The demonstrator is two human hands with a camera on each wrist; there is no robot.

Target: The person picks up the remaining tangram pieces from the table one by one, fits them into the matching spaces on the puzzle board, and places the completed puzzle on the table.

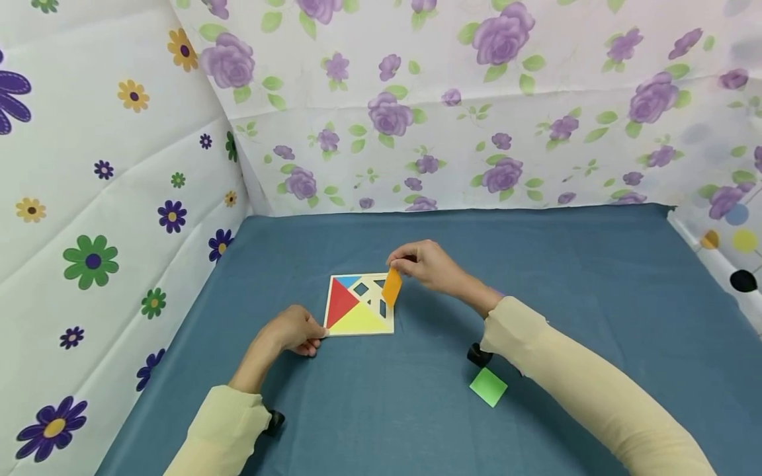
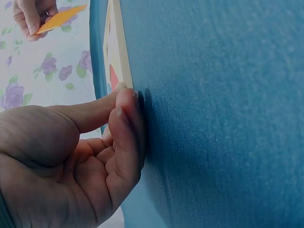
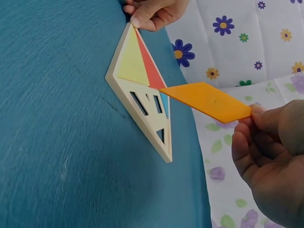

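A square wooden tangram board (image 1: 389, 324) lies on the blue cloth, holding a red triangle (image 1: 340, 303), a yellow triangle (image 1: 360, 320) and a small blue triangle (image 1: 347, 281). Several cut-out openings show in its right half. At its near left corner, my left hand (image 1: 294, 330) pinches the edge between thumb and fingers. My right hand (image 1: 431, 266) pinches an orange parallelogram piece (image 3: 209, 102) by one corner. That piece hangs tilted over the board's right side, overlapping some openings in the head view.
A green square piece (image 1: 489, 387) lies on the blue cloth (image 1: 381, 423), below my right forearm. A bit of purple (image 1: 499, 292) peeks out behind the right wrist, mostly hidden. Flowered sheets (image 1: 440, 86) hang along the back and sides.
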